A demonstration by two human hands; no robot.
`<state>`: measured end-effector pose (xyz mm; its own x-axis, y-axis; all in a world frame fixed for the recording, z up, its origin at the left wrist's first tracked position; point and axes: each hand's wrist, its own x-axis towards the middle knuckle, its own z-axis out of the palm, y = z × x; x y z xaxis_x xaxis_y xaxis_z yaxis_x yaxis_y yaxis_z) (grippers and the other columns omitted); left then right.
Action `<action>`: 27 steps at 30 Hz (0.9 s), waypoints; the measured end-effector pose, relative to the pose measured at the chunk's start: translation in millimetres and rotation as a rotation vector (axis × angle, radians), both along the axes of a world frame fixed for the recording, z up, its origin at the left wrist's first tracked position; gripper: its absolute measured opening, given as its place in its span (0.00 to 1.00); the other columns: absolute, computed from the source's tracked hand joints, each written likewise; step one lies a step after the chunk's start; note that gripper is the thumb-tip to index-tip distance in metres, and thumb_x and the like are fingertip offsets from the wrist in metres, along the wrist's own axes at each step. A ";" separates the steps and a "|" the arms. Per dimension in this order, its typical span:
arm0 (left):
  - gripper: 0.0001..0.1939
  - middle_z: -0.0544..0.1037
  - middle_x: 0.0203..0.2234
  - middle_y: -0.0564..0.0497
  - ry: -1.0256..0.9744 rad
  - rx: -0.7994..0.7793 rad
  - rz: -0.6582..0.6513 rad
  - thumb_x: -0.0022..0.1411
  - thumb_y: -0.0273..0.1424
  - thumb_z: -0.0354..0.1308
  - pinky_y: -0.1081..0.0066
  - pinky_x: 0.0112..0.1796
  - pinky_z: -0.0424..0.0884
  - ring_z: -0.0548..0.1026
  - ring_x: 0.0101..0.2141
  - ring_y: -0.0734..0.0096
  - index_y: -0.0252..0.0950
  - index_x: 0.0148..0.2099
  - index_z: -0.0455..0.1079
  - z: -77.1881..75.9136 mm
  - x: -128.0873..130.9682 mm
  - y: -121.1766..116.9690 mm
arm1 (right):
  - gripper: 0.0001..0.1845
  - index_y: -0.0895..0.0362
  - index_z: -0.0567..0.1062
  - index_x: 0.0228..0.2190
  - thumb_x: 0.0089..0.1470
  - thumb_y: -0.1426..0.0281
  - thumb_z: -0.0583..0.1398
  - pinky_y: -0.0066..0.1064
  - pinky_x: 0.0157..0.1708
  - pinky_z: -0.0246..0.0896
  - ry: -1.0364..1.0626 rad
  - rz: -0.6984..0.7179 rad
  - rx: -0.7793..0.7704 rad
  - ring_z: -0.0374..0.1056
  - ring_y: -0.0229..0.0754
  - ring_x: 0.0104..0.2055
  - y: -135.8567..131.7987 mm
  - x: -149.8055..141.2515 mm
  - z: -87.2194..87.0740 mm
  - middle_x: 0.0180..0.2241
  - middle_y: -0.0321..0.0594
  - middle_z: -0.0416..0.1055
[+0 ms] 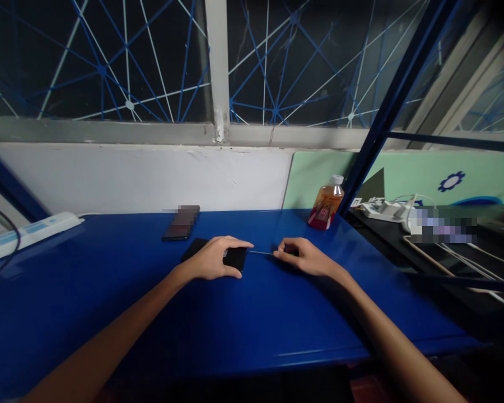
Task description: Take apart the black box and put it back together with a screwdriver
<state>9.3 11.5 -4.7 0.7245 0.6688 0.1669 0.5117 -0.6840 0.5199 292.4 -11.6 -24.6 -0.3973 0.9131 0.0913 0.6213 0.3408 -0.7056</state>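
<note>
My left hand (214, 257) lies over a flat black box-like object (236, 258) on the blue table, thumb on its near side and fingers along its far side. A small grey patch shows on the black object beside the palm; the rest there is covered. In my right hand (304, 256) a slim screwdriver (261, 252) is pinched, its thin metal shaft pointing left. The shaft's tip is at the right edge of the black object; whether it touches I cannot tell. Most of the handle is hidden in the fingers, with a bit of green visible.
A dark phone (181, 224) lies behind my left hand on the blue table (243, 330). A bottle of orange-brown drink (326, 202) stands at the back right beside a blue post (372, 151). On the left is a white power strip (33, 235); cables lie on the black table (449, 263) to the right.
</note>
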 end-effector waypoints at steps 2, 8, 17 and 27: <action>0.32 0.72 0.53 0.48 0.007 -0.011 -0.001 0.50 0.40 0.66 0.51 0.49 0.67 0.70 0.51 0.51 0.50 0.59 0.65 1.0 -0.4 -0.3 | 0.20 0.58 0.71 0.28 0.60 0.55 0.52 0.28 0.24 0.50 0.031 0.001 -0.007 0.58 0.35 0.23 -0.7 0.6 2.9 0.21 0.34 0.66; 0.36 0.70 0.56 0.50 0.042 -0.060 0.009 0.50 0.41 0.66 0.52 0.51 0.64 0.67 0.55 0.51 0.51 0.61 0.61 1.3 -1.9 1.1 | 0.20 0.58 0.75 0.27 0.55 0.54 0.58 0.29 0.26 0.51 -0.023 0.013 0.019 0.61 0.37 0.26 3.0 8.1 3.6 0.25 0.37 0.70; 0.31 0.69 0.57 0.51 -0.004 -0.090 -0.030 0.56 0.44 0.61 0.57 0.55 0.64 0.67 0.57 0.57 0.46 0.61 0.63 -2.0 -3.1 4.4 | 0.13 0.56 0.68 0.29 0.47 0.61 0.65 0.27 0.24 0.47 -0.106 -0.025 0.124 0.56 0.35 0.24 1.2 1.7 -0.5 0.23 0.31 0.65; 0.19 0.72 0.54 0.53 -0.033 0.074 0.085 0.68 0.35 0.46 0.56 0.53 0.69 0.70 0.55 0.59 0.47 0.59 0.67 -19.1 4.1 5.8 | 0.16 0.56 0.75 0.30 0.58 0.57 0.56 0.30 0.26 0.48 -0.225 -0.056 0.185 0.61 0.37 0.25 -3.3 -1.3 7.8 0.24 0.37 0.70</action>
